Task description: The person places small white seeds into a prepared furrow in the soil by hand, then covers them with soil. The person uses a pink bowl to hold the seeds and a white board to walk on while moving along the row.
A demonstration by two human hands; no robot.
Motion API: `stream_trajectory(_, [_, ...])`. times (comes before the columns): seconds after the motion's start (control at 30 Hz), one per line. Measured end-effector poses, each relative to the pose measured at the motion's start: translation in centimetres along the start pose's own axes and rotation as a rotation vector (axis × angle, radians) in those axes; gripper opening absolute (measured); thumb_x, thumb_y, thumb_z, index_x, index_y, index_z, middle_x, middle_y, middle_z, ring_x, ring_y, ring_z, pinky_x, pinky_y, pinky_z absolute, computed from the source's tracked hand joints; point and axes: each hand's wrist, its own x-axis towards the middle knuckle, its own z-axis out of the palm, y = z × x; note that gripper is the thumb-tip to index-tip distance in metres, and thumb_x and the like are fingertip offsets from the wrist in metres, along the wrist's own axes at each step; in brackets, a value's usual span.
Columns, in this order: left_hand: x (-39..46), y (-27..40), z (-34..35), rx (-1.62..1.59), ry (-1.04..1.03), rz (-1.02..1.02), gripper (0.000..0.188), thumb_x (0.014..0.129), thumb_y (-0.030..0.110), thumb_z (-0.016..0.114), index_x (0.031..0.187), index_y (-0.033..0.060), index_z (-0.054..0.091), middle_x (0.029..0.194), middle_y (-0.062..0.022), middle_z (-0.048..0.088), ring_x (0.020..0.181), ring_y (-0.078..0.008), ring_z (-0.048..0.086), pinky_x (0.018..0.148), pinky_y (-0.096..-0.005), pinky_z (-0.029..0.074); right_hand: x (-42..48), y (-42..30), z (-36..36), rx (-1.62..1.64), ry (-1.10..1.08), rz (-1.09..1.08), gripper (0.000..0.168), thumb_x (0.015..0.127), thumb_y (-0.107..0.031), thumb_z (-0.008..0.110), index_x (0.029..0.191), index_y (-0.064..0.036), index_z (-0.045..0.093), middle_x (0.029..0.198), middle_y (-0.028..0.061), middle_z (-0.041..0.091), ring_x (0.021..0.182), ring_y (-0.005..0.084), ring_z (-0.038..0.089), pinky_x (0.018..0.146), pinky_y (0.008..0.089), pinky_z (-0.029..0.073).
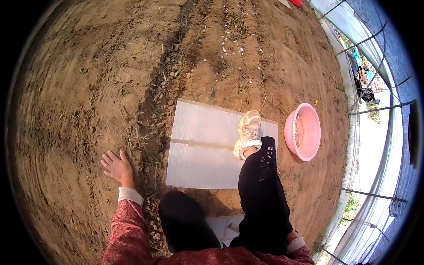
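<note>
My left hand (117, 168) is spread out with nothing in it, over or on the brown soil (76, 139) beside a stony furrow (159, 122). It cannot be told whether the palm touches the ground. My right hand is out of view behind my thigh; only a bit of wrist and a pale cuff (295, 245) show. Before me lies a flat whitish board (202, 165) with a tan strip across it. One foot, in a beige shoe (249, 132), stands on its right side. To the right sits a pink plastic basin (309, 132) with small pale pieces in it.
Small white pieces, seemingly garlic cloves (241, 50), lie scattered along shallow rows ahead. Another whitish panel (225, 222) is partly visible between my legs. A plastic-film wall (374, 142) with thin metal bars runs along the right. Something red (295, 2) shows at the top edge.
</note>
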Motion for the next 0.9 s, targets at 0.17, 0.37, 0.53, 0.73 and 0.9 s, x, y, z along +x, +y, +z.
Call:
stream_trajectory(0.17, [0.2, 0.4, 0.5, 0.017, 0.006, 0.01, 0.052, 0.081, 0.046, 0.029, 0.122, 0.0129, 0.028, 0.128, -0.0077, 0.022, 0.118, -0.0265, 0.018, 0.088, -0.0503, 0.021, 9.4, -1.3, -4.9, -0.05, -0.223, 0.193, 0.062, 0.077, -0.051, 0.03, 0.074, 0.005, 0.057, 0.071, 0.0202, 0.056, 0.077, 0.026, 0.054, 0.072, 0.0341, 0.039])
stream_trajectory(0.37, [0.7, 0.0, 1.5, 0.052, 0.03, -0.006, 0.05, 0.081, 0.044, 0.03, 0.123, 0.0152, 0.026, 0.129, -0.0038, 0.021, 0.119, -0.0242, 0.018, 0.089, -0.0476, 0.021, 18.1, -5.4, -8.5, -0.085, -0.386, 0.074, 0.065, 0.078, -0.053, 0.024, 0.082, 0.004, 0.057, 0.077, 0.0205, 0.057, 0.078, 0.0272, 0.054, 0.073, 0.0331, 0.038])
stream_trajectory(0.53, [0.7, -0.7, 2.2, 0.108, 0.054, -0.004, 0.05, 0.081, 0.043, 0.03, 0.122, 0.0151, 0.027, 0.129, -0.0032, 0.022, 0.119, -0.0226, 0.018, 0.09, -0.0461, 0.02, 20.1, 5.1, -7.3, 0.024, -0.361, -0.105, 0.055, 0.079, -0.046, 0.031, 0.082, 0.002, 0.057, 0.074, 0.0177, 0.057, 0.074, 0.0229, 0.055, 0.07, 0.032, 0.039])
stream_trajectory(0.73, [1.1, -2.2, 2.7, 0.0, -0.008, 0.065, 0.05, 0.082, 0.041, 0.028, 0.124, 0.0132, 0.025, 0.129, -0.0065, 0.021, 0.12, -0.0238, 0.016, 0.092, -0.043, 0.019, 25.3, 2.6, -12.7, 0.017, -0.537, 0.074, 0.05, 0.078, -0.043, 0.034, 0.082, 0.001, 0.057, 0.073, 0.0168, 0.056, 0.071, 0.022, 0.055, 0.068, 0.0318, 0.04])
stream_trajectory(0.9, [-0.3, -3.2, -1.9, -0.063, 0.125, 0.025, 0.046, 0.082, 0.034, 0.035, 0.12, 0.0084, 0.03, 0.124, -0.0124, 0.029, 0.115, -0.0273, 0.025, 0.092, -0.0385, 0.022, 27.5, 3.7, -11.7, 0.084, -0.698, 0.023, 0.046, 0.077, -0.041, 0.036, 0.081, 0.0, 0.057, 0.071, 0.016, 0.056, 0.069, 0.0213, 0.054, 0.065, 0.0317, 0.04])
